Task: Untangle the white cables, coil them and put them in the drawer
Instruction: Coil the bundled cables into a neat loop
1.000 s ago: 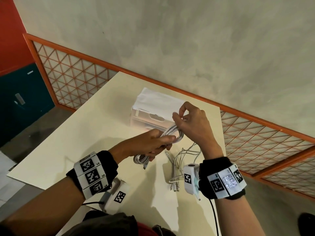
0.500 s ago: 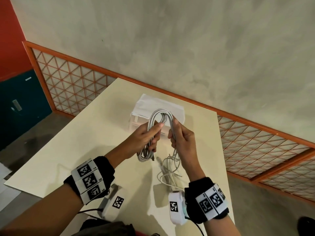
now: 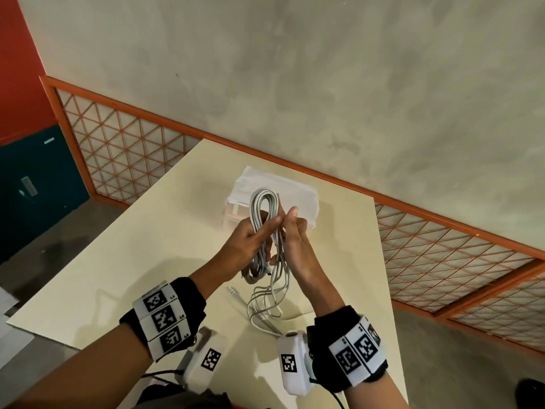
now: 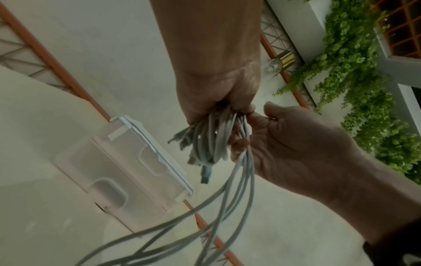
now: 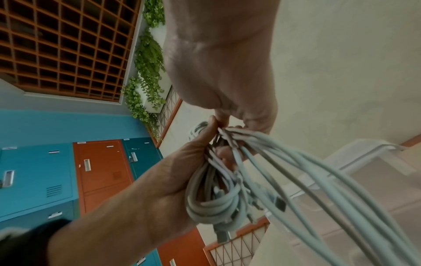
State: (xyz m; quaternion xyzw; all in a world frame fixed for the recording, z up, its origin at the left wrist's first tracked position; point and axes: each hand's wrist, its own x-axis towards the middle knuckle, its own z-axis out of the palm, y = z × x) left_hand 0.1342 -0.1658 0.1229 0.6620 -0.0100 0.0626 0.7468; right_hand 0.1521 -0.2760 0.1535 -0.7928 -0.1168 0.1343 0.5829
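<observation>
The left hand (image 3: 250, 240) wraps its fingers and thumb round the middle of a long coiled bundle of thin white plastic-sheathed cables (image 3: 262, 214), and the right hand (image 3: 292, 234) comes in just beside it, fingers curled, pinching several loose strands where they leave the bundle. The top loop of the coil stands up above both hands; its bottom loop and a couple of plug ends hang under the left palm, clear in the right wrist view. From the right hand the uncoiled strands (image 3: 267, 302) drop down and pool in a slack heap on the pale cream tabletop (image 3: 141, 261), with a plug lying beside the heap. These cables look light and limp, with some springiness in the loops, so the coil will likely fan open if the grip at its waist loosens; the waist is the place to hold, as the left hand does. The sheathing looks smooth and may slide between fingers, so feeding the loose strands a short loop at a time seems safest, and the plug ends can snag. Beyond the hands, at the far side of the table, sits the small translucent white plastic drawer unit (image 3: 298, 199) with its drawers closed; the coil is not yet in it.
</observation>
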